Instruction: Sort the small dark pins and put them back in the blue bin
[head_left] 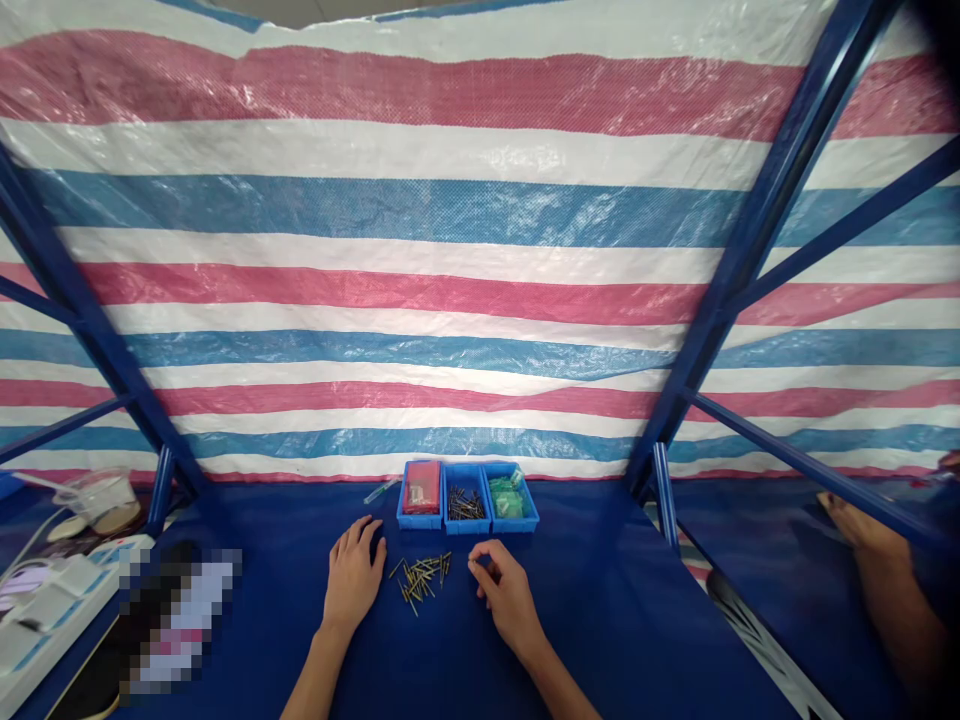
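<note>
One loose pile of slim metal pieces [421, 577] between left hand [354, 573] and right hand [504, 590]

From the head view, the pile lies scattered on the blue desk [600, 600], just in front of three blue bins. The left hand rests palm down beside it, empty, fingers slightly parted. The right hand is curled at the other side, thumb and index finger drawn close; whether they pinch anything, I cannot tell. Red packets [422, 485] fill the left bin [420, 522], similar dark metal pieces [466, 504] the middle bin [467, 527], green packets [508, 498] the right bin [516, 525]. Behind hangs a striped sheet [420, 215].
</note>
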